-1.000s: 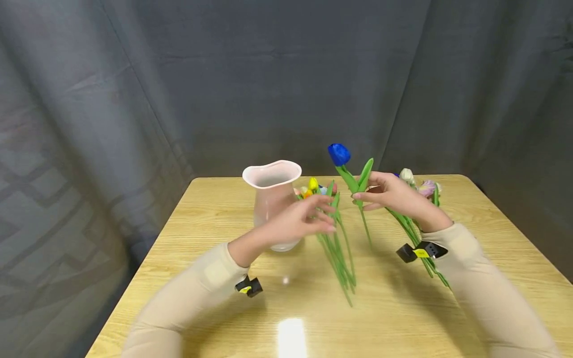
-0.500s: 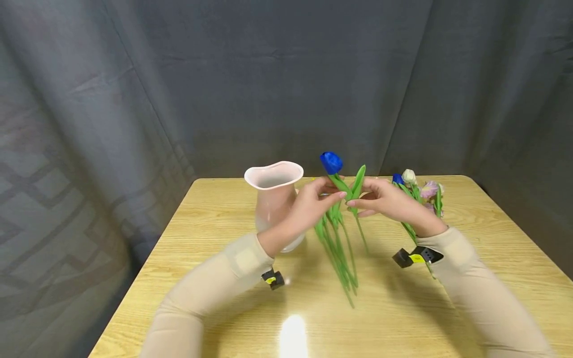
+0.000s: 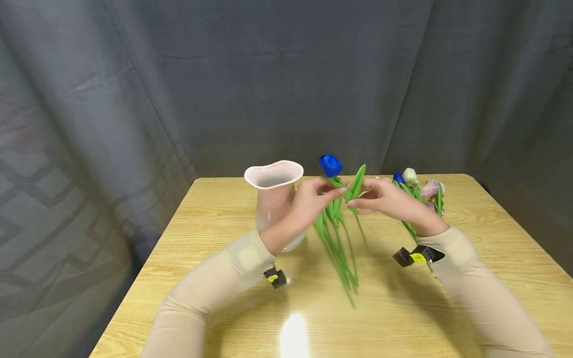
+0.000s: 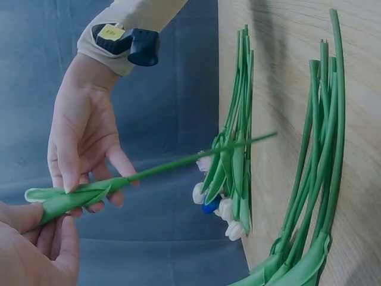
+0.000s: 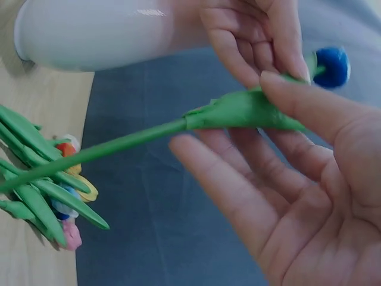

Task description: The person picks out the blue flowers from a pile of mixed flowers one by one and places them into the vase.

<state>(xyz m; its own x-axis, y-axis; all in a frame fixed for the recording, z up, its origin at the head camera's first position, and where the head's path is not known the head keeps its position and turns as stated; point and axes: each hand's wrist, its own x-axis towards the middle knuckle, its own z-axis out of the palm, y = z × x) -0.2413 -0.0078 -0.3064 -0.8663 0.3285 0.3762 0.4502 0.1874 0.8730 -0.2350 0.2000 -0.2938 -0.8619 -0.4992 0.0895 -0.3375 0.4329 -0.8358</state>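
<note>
A blue artificial tulip (image 3: 330, 165) is held upright above the table between both hands. My left hand (image 3: 310, 201) pinches its stem just under the bloom. The right hand (image 3: 388, 199) pinches the tulip lower, where the green leaves join the stem. In the right wrist view the blue bloom (image 5: 332, 67) shows beyond the fingers, and the bare stem (image 5: 131, 140) runs down and away. Left of the hands stands a pale pink vase (image 3: 274, 199) with a wavy rim, partly covered by the left hand.
Several green-stemmed flowers (image 3: 337, 253) lie on the table (image 3: 215, 278) below the hands; their coloured blooms (image 5: 70, 235) show in the right wrist view. A second bunch, with white, blue and purple blooms (image 3: 429, 189), lies at the right. A grey curtain (image 3: 286, 89) hangs behind.
My left hand has come right and up from in front of the vase and taken hold of the tulip's stem. The right hand has moved slightly left, with the bloom shifting left and down.
</note>
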